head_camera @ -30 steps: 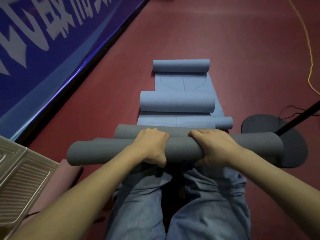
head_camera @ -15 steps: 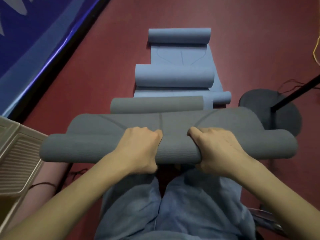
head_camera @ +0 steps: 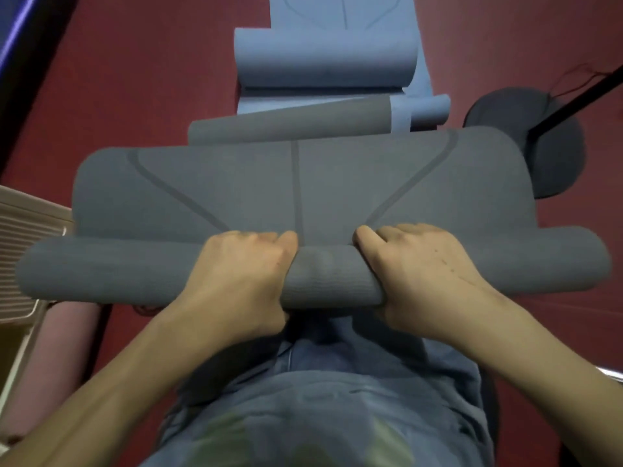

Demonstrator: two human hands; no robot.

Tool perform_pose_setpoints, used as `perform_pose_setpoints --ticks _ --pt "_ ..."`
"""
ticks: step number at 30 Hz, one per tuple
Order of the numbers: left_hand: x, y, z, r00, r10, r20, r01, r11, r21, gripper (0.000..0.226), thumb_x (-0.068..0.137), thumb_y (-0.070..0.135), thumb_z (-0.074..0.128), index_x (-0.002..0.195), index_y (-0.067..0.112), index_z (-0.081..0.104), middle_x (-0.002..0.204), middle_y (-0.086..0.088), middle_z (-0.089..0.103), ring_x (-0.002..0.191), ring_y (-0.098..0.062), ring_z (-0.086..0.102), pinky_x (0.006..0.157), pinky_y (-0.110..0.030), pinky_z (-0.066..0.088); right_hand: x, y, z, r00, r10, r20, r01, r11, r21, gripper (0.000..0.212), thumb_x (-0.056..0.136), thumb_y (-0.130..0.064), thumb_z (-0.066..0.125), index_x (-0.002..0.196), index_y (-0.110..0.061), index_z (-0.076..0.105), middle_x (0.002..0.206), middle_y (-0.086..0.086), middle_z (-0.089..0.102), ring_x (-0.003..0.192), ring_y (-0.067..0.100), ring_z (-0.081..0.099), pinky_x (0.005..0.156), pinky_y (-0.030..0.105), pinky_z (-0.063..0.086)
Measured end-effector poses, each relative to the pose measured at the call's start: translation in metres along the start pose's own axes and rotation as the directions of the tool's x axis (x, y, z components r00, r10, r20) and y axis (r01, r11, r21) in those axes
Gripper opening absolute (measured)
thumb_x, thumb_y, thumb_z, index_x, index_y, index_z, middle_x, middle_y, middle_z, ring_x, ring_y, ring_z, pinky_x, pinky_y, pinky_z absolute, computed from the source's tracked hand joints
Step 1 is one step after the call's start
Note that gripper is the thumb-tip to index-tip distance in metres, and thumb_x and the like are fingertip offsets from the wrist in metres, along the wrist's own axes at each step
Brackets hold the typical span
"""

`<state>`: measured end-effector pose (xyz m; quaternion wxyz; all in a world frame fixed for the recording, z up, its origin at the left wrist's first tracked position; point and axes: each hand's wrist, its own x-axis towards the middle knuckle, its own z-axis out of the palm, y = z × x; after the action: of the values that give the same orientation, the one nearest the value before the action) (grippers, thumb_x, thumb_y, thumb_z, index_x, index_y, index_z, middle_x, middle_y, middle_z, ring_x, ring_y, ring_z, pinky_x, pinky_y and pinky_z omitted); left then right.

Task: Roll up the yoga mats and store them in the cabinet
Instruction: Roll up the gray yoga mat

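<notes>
At the centre of the frame the left hand [head_camera: 242, 274] and right hand [head_camera: 421, 278] gripped, fingers curled round it, the dark grey rubber yoga mat [head_camera: 296, 183], partly rolled with a flap loose, while the pale blue yoga mat [head_camera: 323, 62] above lay half-rolled and nothing looked stored.

arms: bare, no sleeves | trousers [head_camera: 337, 409]: blue-grey fabric, creased | wrists: nothing worn

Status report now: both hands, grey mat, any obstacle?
Left hand and right hand grip grey mat, partly rolled. Second grey roll just beyond.
</notes>
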<state>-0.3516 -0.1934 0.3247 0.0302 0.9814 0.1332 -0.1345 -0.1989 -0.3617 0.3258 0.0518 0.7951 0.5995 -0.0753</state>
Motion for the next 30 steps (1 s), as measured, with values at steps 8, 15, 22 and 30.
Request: perform_pose_setpoints --ticks 8,15,22,30 --pt "0.015 -0.008 -0.004 0.995 0.045 -0.087 -0.052 0.995 -0.079 0.062 0.047 0.050 0.072 0.099 0.027 0.049 0.093 0.004 0.041 0.083 -0.022 0.044 0.065 -0.032 0.032 0.033 0.017 -0.029 0.948 -0.056 0.313 0.019 0.993 0.119 0.062 0.061 -0.054 0.077 0.106 -0.028 0.043 0.082 -0.005 0.053 0.085 0.027 0.064 0.065 0.033 0.042" --pt "0.006 -0.008 -0.004 0.981 0.069 -0.183 -0.079 0.996 -0.045 0.072 0.055 0.042 0.070 0.118 0.011 0.058 0.093 -0.007 0.061 0.078 -0.032 0.061 0.065 -0.041 0.056 0.064 0.035 -0.044 0.823 -0.106 0.558 -0.073 0.955 0.288 0.070 0.047 -0.053 0.090 0.106 -0.035 0.057 0.093 -0.009 0.068 0.084 0.014 0.066 0.075 0.033 0.056" --pt "0.008 0.000 0.019 0.947 0.047 -0.317 -0.034 0.998 0.048 0.087 0.051 0.020 0.084 0.128 0.001 0.048 0.095 -0.017 0.064 0.078 -0.036 0.061 0.079 -0.043 0.042 0.058 0.034 -0.057 0.809 -0.097 0.580 -0.097 0.951 0.294 0.072 0.058 -0.061 0.085 0.116 -0.037 0.048 0.111 -0.009 0.061 0.099 0.017 0.061 0.086 0.038 0.054" --pt "0.038 -0.005 -0.011 0.999 0.022 -0.027 -0.022 0.999 0.025 0.073 0.041 0.046 0.084 0.103 0.020 0.058 0.082 -0.001 0.060 0.070 -0.028 0.064 0.059 -0.032 0.046 0.044 0.029 -0.086 0.938 -0.013 0.347 -0.021 0.995 0.093 0.035 0.088 -0.045 0.056 0.114 -0.026 0.043 0.115 -0.001 0.056 0.111 0.025 0.055 0.083 0.034 0.043"
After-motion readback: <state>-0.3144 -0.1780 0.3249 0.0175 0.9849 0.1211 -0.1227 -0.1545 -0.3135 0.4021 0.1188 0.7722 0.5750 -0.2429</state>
